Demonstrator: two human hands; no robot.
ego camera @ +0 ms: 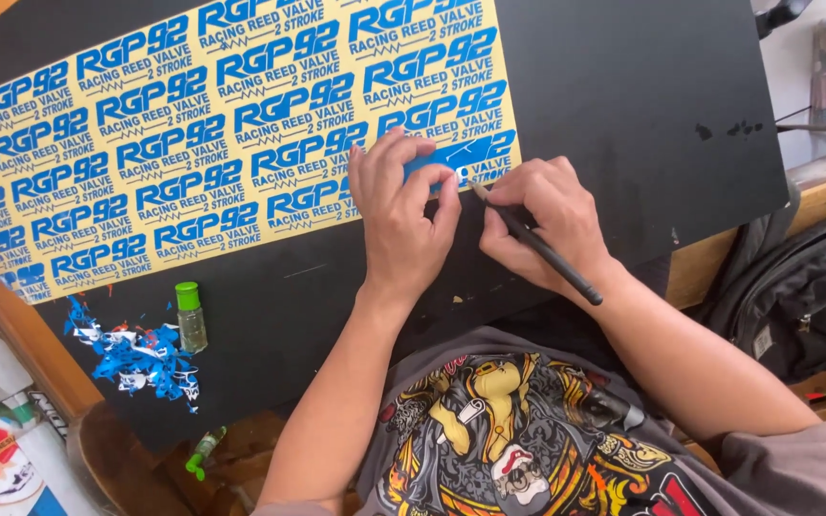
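Note:
A long yellow sheet (145,143) printed with rows of blue sticker lettering lies on a black board (642,96). My left hand (399,215) presses down on the sheet's near right corner, fingers pinching a piece of blue vinyl (461,153). My right hand (547,225) grips a thin black pen-like knife (539,247), its tip touching the sheet beside my left fingertips.
A heap of blue and white vinyl scraps (136,358) lies at the board's near left, beside a small clear bottle with a green cap (189,315). A second green-capped bottle (205,449) lies lower down. A black backpack (805,296) rests at the right. Wooden frame at left.

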